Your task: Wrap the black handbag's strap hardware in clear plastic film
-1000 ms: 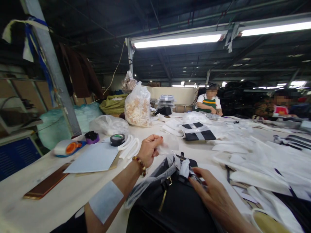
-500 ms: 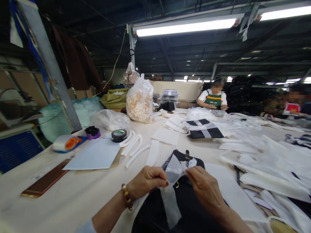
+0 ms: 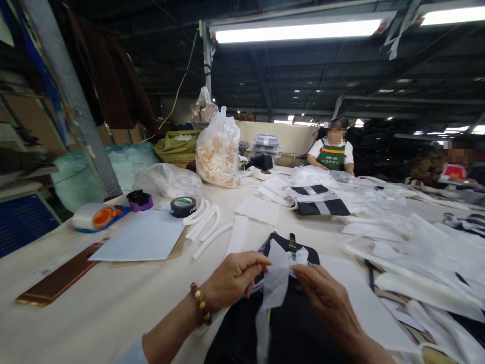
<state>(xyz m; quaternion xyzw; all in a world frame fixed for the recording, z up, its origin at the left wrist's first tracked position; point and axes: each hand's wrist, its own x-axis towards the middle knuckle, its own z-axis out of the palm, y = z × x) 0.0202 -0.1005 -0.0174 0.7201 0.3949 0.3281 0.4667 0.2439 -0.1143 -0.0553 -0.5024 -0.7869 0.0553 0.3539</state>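
Observation:
A black handbag (image 3: 295, 323) lies on the table right in front of me, its strap buckle (image 3: 292, 244) pointing away. Over it both hands pinch a thin, translucent white sheet of wrapping (image 3: 275, 285). My left hand (image 3: 235, 279), with a bead bracelet on the wrist, grips the sheet's left edge with fingers closed. At the right, my right hand (image 3: 328, 301) pinches the top of the same sheet. The sheet hangs down between them over the bag.
White foam strips (image 3: 206, 227), black tape roll (image 3: 183, 206), a grey sheet (image 3: 142, 242), a tape dispenser (image 3: 99, 217) and a brown board (image 3: 56, 283) lie left. Filled plastic bags (image 3: 217, 154) stand behind. White pieces (image 3: 417, 247) cover the right. Two people (image 3: 333, 151) sit at the far side.
My left hand came back from farther out on the table to the bag. Both hands now pinch the white sheet close together, and the view has tilted slightly.

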